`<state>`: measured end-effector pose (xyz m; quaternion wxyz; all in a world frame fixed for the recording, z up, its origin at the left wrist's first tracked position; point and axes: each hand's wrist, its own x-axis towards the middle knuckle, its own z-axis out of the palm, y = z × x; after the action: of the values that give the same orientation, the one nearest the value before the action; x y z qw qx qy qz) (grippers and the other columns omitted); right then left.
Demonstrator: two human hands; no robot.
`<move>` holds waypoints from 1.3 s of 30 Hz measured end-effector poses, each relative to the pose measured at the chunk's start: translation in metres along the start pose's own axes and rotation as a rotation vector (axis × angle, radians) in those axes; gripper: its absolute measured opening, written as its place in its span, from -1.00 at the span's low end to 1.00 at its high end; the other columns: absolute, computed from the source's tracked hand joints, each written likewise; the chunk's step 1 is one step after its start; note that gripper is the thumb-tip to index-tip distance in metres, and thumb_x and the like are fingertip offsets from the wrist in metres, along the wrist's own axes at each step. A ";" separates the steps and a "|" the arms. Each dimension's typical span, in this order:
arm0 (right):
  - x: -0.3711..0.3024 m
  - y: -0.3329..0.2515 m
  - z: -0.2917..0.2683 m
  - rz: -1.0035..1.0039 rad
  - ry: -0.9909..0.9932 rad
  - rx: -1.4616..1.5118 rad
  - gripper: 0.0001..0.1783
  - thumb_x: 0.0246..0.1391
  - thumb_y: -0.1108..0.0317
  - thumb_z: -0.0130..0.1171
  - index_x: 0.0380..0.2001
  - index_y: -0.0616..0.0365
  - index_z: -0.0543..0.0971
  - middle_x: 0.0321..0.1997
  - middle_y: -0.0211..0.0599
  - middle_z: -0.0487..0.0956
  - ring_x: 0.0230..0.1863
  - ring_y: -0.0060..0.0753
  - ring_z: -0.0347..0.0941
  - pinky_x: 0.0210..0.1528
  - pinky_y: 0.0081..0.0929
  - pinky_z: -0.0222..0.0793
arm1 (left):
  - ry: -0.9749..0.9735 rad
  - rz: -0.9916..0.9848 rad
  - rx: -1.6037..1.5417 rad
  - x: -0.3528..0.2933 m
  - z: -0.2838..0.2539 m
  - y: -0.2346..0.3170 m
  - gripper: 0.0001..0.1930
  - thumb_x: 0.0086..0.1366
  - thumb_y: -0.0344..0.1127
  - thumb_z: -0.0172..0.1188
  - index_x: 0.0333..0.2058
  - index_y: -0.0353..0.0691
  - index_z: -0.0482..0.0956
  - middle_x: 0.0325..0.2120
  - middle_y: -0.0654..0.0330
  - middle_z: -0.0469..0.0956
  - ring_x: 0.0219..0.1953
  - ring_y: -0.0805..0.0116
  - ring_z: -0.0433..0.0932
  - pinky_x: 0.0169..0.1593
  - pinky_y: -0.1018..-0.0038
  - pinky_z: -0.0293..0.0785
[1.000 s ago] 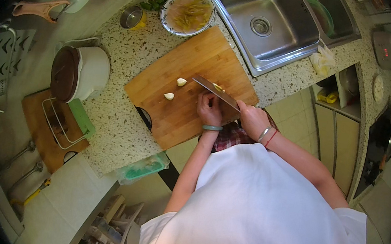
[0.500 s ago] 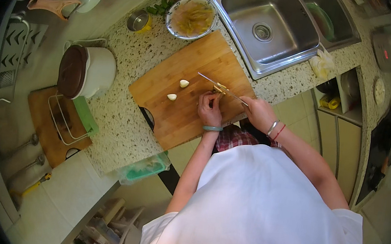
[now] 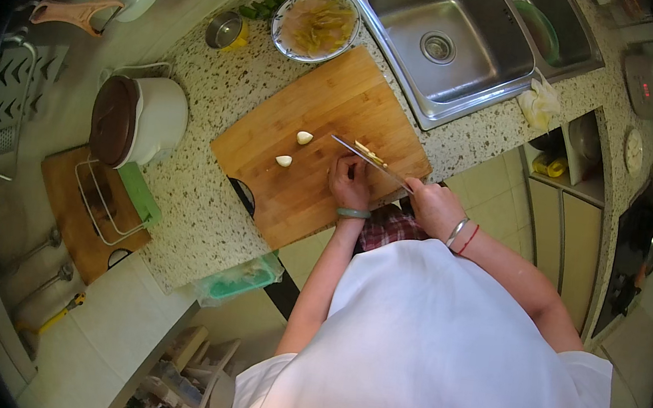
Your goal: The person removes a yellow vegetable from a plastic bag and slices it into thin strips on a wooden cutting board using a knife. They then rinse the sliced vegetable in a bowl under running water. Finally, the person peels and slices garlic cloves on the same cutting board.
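Observation:
My right hand [image 3: 436,210] is wrapped round the handle of a kitchen knife [image 3: 369,161], whose thin blade slants up and left over the wooden cutting board [image 3: 270,206]. Against the near side of the blade, my left hand [image 3: 348,181] rests on the board with its fingers curled in. Whatever those fingers press on is hidden. Pale yellow cut strips [image 3: 371,154], perhaps ginger, lie just beyond the blade. Two peeled garlic cloves, one farther [image 3: 304,137] and one nearer [image 3: 284,160], sit on the board left of my hands.
A bowl of yellowish food [image 3: 316,25] and a small metal cup [image 3: 225,31] stand behind the board. The steel sink [image 3: 449,45] is at the back right. A white pot with a brown lid [image 3: 161,117] stands left. A green-lined bin [image 3: 241,281] hangs at the counter's edge.
The knife has shifted slightly toward my left hand and lies lower. The pale strips that were by the blade now lie on its far side.

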<state>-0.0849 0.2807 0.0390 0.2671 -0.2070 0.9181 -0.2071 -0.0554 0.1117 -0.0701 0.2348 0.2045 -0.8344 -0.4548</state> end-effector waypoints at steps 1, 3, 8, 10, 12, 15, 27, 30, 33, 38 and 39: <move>0.001 -0.003 -0.001 0.005 -0.012 -0.005 -0.87 0.06 0.44 0.02 -0.30 0.21 0.44 -0.53 0.03 0.57 -0.46 0.11 0.54 -0.43 -0.04 0.47 | 0.000 -0.005 0.003 0.000 0.000 0.000 -0.91 0.09 -0.56 0.22 -0.43 -0.29 0.48 -0.41 0.06 0.51 -0.38 0.12 0.49 -0.30 0.33 0.41; 0.005 -0.006 -0.001 0.002 -0.025 -0.008 -0.88 0.05 0.46 0.01 -0.31 0.23 0.43 -0.52 0.04 0.57 -0.45 0.11 0.55 -0.42 -0.05 0.47 | 0.002 -0.003 -0.028 0.001 0.000 0.002 -0.90 0.09 -0.56 0.21 -0.43 -0.29 0.48 -0.41 0.06 0.50 -0.38 0.10 0.49 -0.30 0.31 0.41; 0.019 -0.014 0.004 0.000 -0.024 -0.048 -0.86 0.04 0.48 0.00 -0.29 0.25 0.41 -0.51 0.04 0.58 -0.43 0.11 0.56 -0.40 -0.06 0.48 | 0.001 0.006 -0.059 0.003 -0.002 0.005 -0.91 0.09 -0.53 0.22 -0.44 -0.27 0.47 -0.41 0.06 0.48 -0.36 0.05 0.48 -0.27 0.28 0.40; 0.021 -0.016 0.006 0.001 -0.022 -0.060 -0.85 0.03 0.49 0.00 -0.28 0.25 0.41 -0.50 0.05 0.59 -0.43 0.11 0.57 -0.39 -0.06 0.49 | -0.014 -0.036 -0.032 0.000 -0.002 0.002 -0.91 0.12 -0.48 0.23 -0.45 -0.26 0.47 -0.40 0.05 0.49 -0.32 0.03 0.50 -0.23 0.25 0.41; 0.023 -0.014 0.011 -0.004 -0.011 -0.066 -0.85 0.03 0.49 0.00 -0.27 0.24 0.40 -0.50 0.05 0.59 -0.42 0.11 0.57 -0.39 -0.06 0.49 | -0.020 -0.046 -0.010 0.000 -0.003 0.003 -0.91 0.12 -0.48 0.23 -0.45 -0.26 0.47 -0.40 0.06 0.50 -0.31 0.04 0.51 -0.22 0.26 0.42; 0.029 -0.009 0.017 -0.013 0.005 -0.064 -0.84 0.03 0.48 0.00 -0.27 0.23 0.41 -0.49 0.05 0.59 -0.41 0.12 0.57 -0.37 -0.05 0.49 | -0.021 -0.055 -0.010 0.000 -0.003 0.004 -0.91 0.12 -0.48 0.24 -0.45 -0.25 0.48 -0.40 0.07 0.51 -0.30 0.05 0.52 -0.21 0.27 0.42; 0.025 0.007 -0.005 -0.066 0.101 0.092 -0.78 0.13 0.33 0.08 -0.18 0.11 0.60 -0.46 0.08 0.57 -0.39 0.14 0.52 -0.34 -0.04 0.44 | 0.016 -0.051 -0.115 0.003 -0.001 0.010 -0.90 0.11 -0.48 0.27 -0.46 -0.28 0.50 -0.40 0.08 0.52 -0.36 0.14 0.50 -0.27 0.36 0.41; 0.012 0.008 0.002 -0.060 0.069 0.073 -0.76 0.11 0.34 0.08 -0.15 0.09 0.58 -0.46 0.09 0.57 -0.41 0.15 0.52 -0.35 -0.03 0.43 | 0.026 -0.035 -0.121 0.002 -0.001 0.009 -0.91 0.11 -0.52 0.25 -0.47 -0.29 0.49 -0.42 0.09 0.50 -0.41 0.20 0.47 -0.32 0.40 0.39; 0.007 0.008 0.002 -0.045 0.048 0.067 -0.75 0.11 0.35 0.08 -0.14 0.09 0.57 -0.47 0.08 0.57 -0.43 0.15 0.51 -0.37 -0.02 0.43 | 0.036 0.006 -0.094 0.001 0.000 0.005 -0.91 0.11 -0.53 0.24 -0.47 -0.29 0.49 -0.45 0.10 0.48 -0.45 0.22 0.45 -0.35 0.41 0.38; 0.005 0.000 -0.002 -0.029 0.031 0.017 -0.82 0.09 0.41 0.03 -0.22 0.15 0.51 -0.51 0.02 0.58 -0.44 0.10 0.53 -0.40 -0.04 0.45 | 0.025 -0.011 -0.074 0.000 0.001 0.001 -0.91 0.10 -0.53 0.24 -0.47 -0.29 0.49 -0.49 0.10 0.46 -0.49 0.22 0.44 -0.39 0.39 0.37; 0.006 0.001 0.002 -0.015 0.032 0.024 -0.79 0.09 0.40 0.05 -0.19 0.13 0.53 -0.51 0.03 0.57 -0.45 0.12 0.52 -0.40 -0.02 0.44 | 0.028 0.004 -0.063 0.000 0.001 0.000 -0.91 0.10 -0.52 0.24 -0.47 -0.29 0.49 -0.50 0.10 0.46 -0.50 0.22 0.44 -0.39 0.39 0.37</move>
<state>-0.0883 0.2782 0.0344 0.2533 -0.2073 0.9181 -0.2236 -0.0563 0.1122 -0.0706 0.2540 0.2016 -0.8166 -0.4776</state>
